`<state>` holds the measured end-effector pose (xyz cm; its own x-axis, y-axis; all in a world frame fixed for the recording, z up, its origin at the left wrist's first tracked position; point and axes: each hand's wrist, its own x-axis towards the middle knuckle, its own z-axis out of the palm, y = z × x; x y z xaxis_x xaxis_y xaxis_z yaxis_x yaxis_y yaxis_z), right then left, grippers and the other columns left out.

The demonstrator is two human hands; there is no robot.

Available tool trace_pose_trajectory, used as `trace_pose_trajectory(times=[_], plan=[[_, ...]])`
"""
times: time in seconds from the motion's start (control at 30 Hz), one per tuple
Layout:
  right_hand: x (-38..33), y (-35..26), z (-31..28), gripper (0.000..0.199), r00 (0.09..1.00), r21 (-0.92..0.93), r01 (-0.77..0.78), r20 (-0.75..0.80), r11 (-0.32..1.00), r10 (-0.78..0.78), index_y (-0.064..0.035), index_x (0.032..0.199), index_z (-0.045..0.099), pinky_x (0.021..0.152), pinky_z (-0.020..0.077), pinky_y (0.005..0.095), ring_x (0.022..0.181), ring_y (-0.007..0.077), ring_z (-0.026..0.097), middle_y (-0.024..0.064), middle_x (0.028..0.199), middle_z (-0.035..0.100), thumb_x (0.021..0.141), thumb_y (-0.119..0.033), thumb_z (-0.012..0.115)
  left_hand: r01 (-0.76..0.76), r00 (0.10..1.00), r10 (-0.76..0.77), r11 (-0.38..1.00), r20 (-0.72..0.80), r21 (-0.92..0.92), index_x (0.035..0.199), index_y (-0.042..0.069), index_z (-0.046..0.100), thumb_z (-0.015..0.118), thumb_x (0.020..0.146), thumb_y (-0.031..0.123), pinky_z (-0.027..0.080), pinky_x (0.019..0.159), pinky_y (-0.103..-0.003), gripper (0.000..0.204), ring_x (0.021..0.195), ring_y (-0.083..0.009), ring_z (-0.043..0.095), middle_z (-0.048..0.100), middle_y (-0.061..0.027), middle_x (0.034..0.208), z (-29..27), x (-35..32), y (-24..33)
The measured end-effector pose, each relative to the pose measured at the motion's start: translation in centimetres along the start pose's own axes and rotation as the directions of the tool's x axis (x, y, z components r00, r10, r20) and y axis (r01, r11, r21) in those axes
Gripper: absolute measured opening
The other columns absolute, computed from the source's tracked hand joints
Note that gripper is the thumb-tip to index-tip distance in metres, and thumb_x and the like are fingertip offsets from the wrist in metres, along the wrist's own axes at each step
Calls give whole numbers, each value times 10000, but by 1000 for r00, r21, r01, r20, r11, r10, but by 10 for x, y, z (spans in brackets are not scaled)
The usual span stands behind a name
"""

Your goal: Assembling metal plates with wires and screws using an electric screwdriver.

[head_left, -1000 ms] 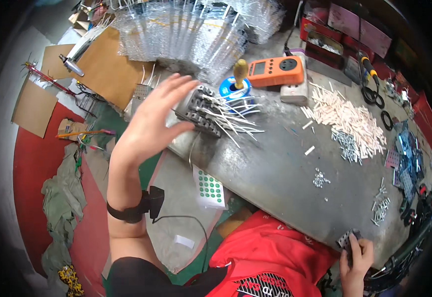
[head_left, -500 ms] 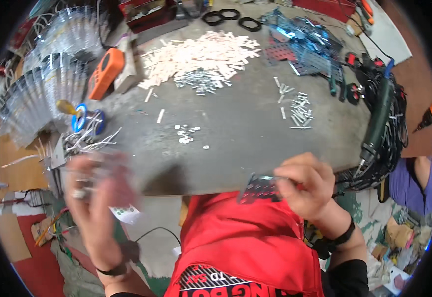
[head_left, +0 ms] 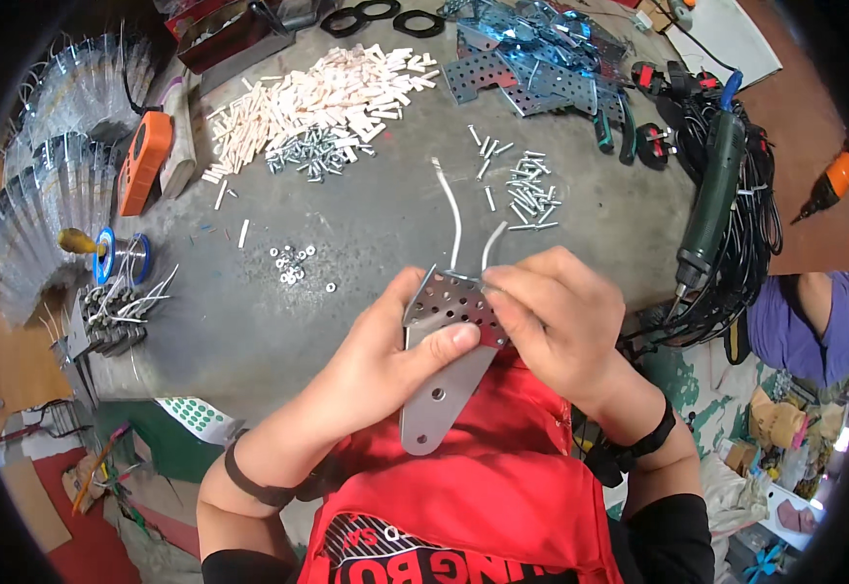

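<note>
My left hand [head_left: 371,350] is closed around a flat, tapered grey metal plate [head_left: 439,394], its thumb pressed on the top face. Over the plate's far end lies a perforated metal cover [head_left: 453,307] with rows of round holes. Two white wires [head_left: 456,219] stick out past that far end, away from me. At the cover's right edge, the fingertips of my right hand [head_left: 565,321] pinch the metal. Both hands are above the near edge of the grey table, in front of a red apron [head_left: 463,496].
Beyond my hands lie long screws [head_left: 531,190], small nuts [head_left: 293,265], short screws [head_left: 317,153] and white strips [head_left: 337,88]. Blue-filmed perforated plates [head_left: 541,73] are piled at the back. Left are a solder spool [head_left: 123,258] and wired parts [head_left: 113,321]; right, a green power tool [head_left: 711,200].
My left hand has swung from the left side to the middle and now holds the wired grey plate. My right hand has brought the perforated cover against it. The view has shifted somewhat.
</note>
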<state>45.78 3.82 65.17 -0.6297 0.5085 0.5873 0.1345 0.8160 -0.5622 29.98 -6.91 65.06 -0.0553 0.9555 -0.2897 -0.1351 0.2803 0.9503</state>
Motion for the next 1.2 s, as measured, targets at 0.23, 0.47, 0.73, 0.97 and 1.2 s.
trace_pose_trajectory(times=[0.23, 0.47, 0.73, 0.97, 1.2], plan=[[15, -1, -17, 231, 975, 103, -169, 166, 980, 151, -53, 951, 648, 598, 480, 295, 713, 225, 605, 82, 807, 602, 726, -40, 701, 96, 994, -82, 967, 69, -234, 1253, -19, 441, 460, 972, 303, 437, 913, -297, 428, 1052, -164, 553, 584, -104, 1130, -10, -8, 2], [8, 35, -45, 183, 935, -326, -188, 229, 927, 270, -32, 903, 588, 717, 477, 349, 831, 296, 578, 121, 893, 591, 729, -8, 642, 178, 984, -168, 923, 58, -342, 1263, -26, 438, 501, 957, 282, 428, 920, -294, 439, 1055, -155, 547, 594, -109, 1121, -12, -9, 11], [20, 35, -38, 181, 912, -376, 34, 390, 926, 125, -45, 895, 562, 697, 471, 394, 834, 303, 546, 103, 860, 551, 725, -18, 615, 35, 985, -79, 961, -151, -274, 1271, 10, 400, 561, 927, 182, 417, 897, -275, 416, 1019, -123, 526, 566, -75, 1107, -11, -19, 13], [25, 27, -33, 173, 870, -368, 106, 484, 924, 93, -49, 870, 546, 672, 488, 403, 848, 283, 557, 97, 856, 533, 714, -25, 616, -12, 972, -86, 913, -221, -408, 1267, 3, 423, 488, 954, 200, 412, 912, -285, 375, 1041, -156, 540, 571, -94, 1131, -14, -24, 11], [35, 19, -22, 159, 836, -401, 157, 541, 903, 95, -18, 838, 521, 677, 479, 428, 831, 324, 571, 135, 833, 540, 710, -26, 615, -56, 967, -66, 886, -246, -461, 1265, -22, 444, 463, 948, 164, 421, 908, -287, 367, 1040, -159, 552, 584, -99, 1136, -18, -29, 8]])
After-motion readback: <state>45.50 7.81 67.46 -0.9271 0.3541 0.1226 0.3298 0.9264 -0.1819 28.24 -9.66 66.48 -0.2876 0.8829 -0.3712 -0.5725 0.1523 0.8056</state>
